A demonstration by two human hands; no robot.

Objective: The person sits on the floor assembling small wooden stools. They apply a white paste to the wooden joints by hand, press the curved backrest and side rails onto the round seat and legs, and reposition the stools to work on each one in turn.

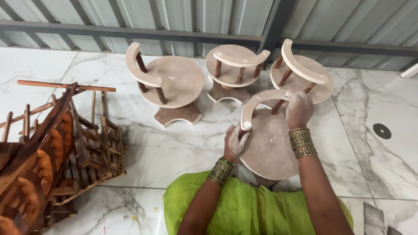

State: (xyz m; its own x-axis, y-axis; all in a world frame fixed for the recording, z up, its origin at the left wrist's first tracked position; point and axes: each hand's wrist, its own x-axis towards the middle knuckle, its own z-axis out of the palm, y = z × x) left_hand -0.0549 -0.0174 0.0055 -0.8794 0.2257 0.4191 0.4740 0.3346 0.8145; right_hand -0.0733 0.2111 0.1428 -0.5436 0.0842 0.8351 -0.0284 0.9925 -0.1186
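A small round wooden stool (270,146) with a curved pale backrest (257,101) on dark spindles stands right in front of me, partly over my lap in green cloth. My left hand (235,142), dusty white, grips the near left end of the backrest at the seat's edge. At the far right end of the same backrest, my right hand (299,109), also dusty, closes over the rail and a spindle. Both wrists wear stacked bangles.
Three similar round stools (174,82) (233,65) (305,74) stand on the white marble floor (174,148) beyond. A pile of dark wooden slatted racks (56,148) lies at the left. A corrugated metal wall (209,17) runs along the back.
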